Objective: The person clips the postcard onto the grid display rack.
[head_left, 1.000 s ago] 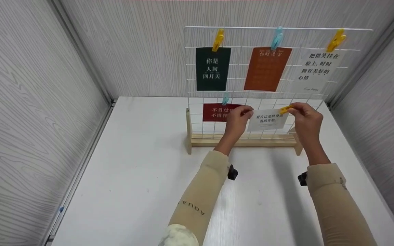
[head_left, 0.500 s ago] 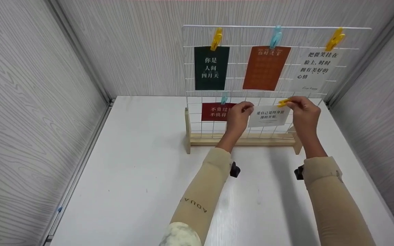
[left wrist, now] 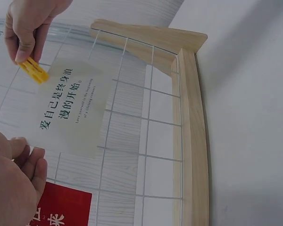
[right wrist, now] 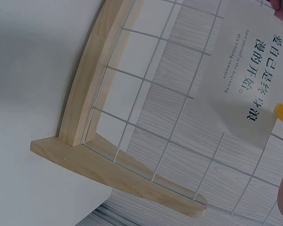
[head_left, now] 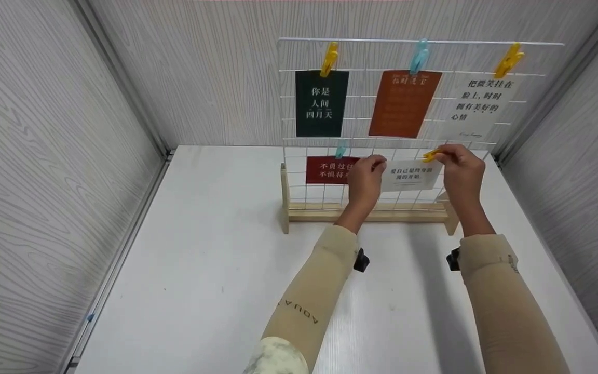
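A white card (head_left: pixel 410 179) with dark printed characters is in front of the lower right part of the white wire grid (head_left: pixel 371 40). My left hand (head_left: pixel 365 181) pinches its upper left corner between thumb and fingers. At the card's upper right edge, my right hand (head_left: pixel 463 169) pinches a yellow clothespin (head_left: pixel 430 155); in the left wrist view the peg's tip (left wrist: pixel 42 76) meets the card. Whether the peg also bites a wire cannot be told. Left of my left hand hangs a red card (head_left: pixel 326 170) under a light blue clothespin (head_left: pixel 340 149), partly hidden by that hand.
Along the grid's top row hang a dark green card (head_left: pixel 322 106), an orange card (head_left: pixel 405 106) and a white card (head_left: pixel 478 111), each on a clothespin. A wooden stand (head_left: pixel 366 215) holds the grid upright on the white table (head_left: pixel 200 249). Panel walls enclose the table's back and sides.
Both hands have risen slightly with the white card and yellow clothespin, bringing the card higher and more level across the grid. In the last half second, the left hand has shifted slightly right.
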The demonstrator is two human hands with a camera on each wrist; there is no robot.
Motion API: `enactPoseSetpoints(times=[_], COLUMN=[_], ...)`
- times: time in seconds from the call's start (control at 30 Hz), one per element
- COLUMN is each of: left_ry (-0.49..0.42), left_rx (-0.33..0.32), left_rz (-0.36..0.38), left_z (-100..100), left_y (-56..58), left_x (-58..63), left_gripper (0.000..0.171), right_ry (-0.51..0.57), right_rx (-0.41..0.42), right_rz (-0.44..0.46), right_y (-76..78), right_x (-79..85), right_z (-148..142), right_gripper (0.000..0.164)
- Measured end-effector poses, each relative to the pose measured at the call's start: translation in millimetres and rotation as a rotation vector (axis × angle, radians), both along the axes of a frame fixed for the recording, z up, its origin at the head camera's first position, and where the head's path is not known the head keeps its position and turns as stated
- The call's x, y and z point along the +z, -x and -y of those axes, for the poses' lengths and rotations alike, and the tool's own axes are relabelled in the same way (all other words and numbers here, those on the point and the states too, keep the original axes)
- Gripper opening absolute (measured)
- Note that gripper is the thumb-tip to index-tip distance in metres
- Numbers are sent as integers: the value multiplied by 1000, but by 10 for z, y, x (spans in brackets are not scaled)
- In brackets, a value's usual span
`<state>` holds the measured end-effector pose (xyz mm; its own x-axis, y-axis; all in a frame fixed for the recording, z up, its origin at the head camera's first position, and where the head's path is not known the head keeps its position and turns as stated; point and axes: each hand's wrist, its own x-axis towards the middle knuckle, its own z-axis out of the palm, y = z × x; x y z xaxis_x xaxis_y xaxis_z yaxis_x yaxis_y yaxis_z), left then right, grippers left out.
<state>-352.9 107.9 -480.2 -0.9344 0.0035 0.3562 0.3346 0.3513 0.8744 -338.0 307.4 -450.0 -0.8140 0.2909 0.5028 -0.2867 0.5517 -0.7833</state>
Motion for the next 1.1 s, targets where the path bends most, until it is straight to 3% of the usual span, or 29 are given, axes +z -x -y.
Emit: enactPoseSetpoints(times=[0.53, 0.77, 1.1], left_ry=[214, 233, 206], left_rx=[101, 122, 108], left_rz=[-70, -75, -66], left_z=[-77, -104, -111], left_y=[0, -12, -16], left_x=[92, 88, 90], left_gripper=[18, 17, 18], right_ry=[-23, -85, -81], right_rx=[-36, -78, -42], right_rz=[42, 70, 73], right_y=[35, 21, 0], right_x=[29, 16, -48], right_z=[28, 46, 70], right_gripper=[20, 25, 34])
